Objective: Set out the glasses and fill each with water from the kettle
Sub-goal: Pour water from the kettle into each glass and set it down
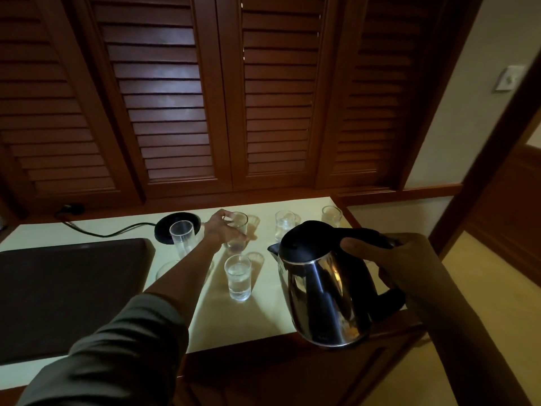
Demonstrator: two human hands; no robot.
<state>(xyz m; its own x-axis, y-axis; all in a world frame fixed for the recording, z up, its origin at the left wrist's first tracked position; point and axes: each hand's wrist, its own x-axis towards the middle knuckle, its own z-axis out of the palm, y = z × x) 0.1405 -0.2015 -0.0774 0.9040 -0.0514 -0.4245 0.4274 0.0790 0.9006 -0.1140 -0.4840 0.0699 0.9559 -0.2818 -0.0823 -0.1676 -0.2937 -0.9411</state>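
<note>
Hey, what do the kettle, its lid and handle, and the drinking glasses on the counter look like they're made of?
The kettle body looks like polished stainless steel, since it mirrors the room. Its lid and handle are matte black, probably plastic. Each glass is clear and see-through, so likely real glass, though clear plastic can't be ruled out.

Louvred wooden shutters [167, 98] stand behind a pale counter [234, 323] bearing a corded kettle base [162, 230]: a home or hotel room.
</note>
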